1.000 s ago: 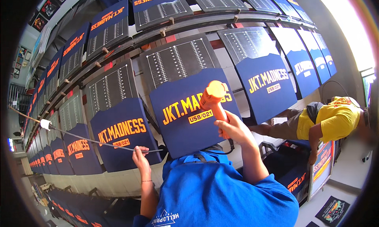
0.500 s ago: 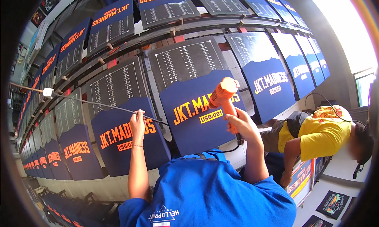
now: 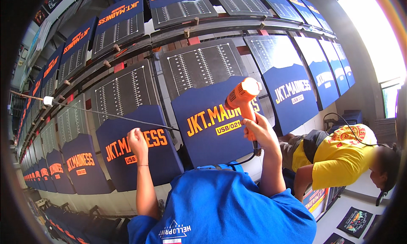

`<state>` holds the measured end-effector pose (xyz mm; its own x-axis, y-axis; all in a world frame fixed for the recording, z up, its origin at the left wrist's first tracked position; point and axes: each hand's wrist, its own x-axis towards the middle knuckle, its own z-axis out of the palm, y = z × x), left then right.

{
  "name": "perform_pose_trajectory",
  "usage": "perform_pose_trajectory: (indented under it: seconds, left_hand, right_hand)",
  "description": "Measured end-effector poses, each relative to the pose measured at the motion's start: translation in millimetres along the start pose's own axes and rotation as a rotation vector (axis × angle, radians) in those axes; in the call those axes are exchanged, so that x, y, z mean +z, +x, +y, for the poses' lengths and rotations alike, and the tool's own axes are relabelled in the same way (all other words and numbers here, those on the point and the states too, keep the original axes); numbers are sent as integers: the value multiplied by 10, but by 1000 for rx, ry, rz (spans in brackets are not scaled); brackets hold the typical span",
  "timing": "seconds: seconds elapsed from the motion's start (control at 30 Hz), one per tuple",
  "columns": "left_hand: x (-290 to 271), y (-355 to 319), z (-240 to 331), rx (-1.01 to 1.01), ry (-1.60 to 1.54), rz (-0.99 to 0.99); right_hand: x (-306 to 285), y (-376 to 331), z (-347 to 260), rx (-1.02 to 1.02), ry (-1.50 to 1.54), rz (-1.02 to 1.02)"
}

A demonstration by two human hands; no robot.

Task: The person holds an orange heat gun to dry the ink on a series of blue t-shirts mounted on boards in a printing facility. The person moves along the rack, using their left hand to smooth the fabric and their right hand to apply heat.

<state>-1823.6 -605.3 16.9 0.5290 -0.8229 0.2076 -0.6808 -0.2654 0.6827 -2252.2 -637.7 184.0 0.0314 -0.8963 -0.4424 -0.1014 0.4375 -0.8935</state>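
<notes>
My right hand [image 3: 262, 131] is wrapped round the handle of an orange heat gun [image 3: 242, 95]. The gun is over a navy shirt panel [image 3: 207, 148] with orange and yellow lettering, stretched on a dark board [image 3: 203, 65]; it hides some of the print. My left hand [image 3: 138, 143] is closed, with nothing visible in it, above the neighbouring navy panel [image 3: 148, 174] with orange lettering. Just beyond its fingers runs a thin dark cord [image 3: 114, 116], apart from the hand, with a white connector [image 3: 48, 101] farther left.
Long rows of similar boards with printed navy panels curve away to both sides. A dark rail [image 3: 229, 25] with wooden pegs divides the near row from the far one. At the right, a person in a yellow shirt [image 3: 345, 155] bends over a printed panel [image 3: 314, 199].
My left hand has come off the cord and dropped slightly toward me and to the left. The heat gun stays over the same panel. The co-worker has shifted a little.
</notes>
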Motion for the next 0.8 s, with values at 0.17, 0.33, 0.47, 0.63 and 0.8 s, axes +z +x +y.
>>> perform_pose_trajectory:
  seconds: [0.17,0.33,0.47,0.63,0.8]
  left_hand:
    - [-406,-53,-757,18,410,208]
    - [-798,-175,-1596,-314,628,115]
    - [-760,-253,-1681,-306,665,55]
    - [-609,-291,-1526,-184,614,-12]
    - [-600,-254,-1462,-202,651,-30]
  right_hand:
    - [67,76,-6,-24,-25,27]
    - [184,98,-42,-10,-36,-33]
    - [281,67,-106,38,-32,-22]
    - [278,50,-58,-14,-33,-38]
    - [248,-62,-134,55,-118,-88]
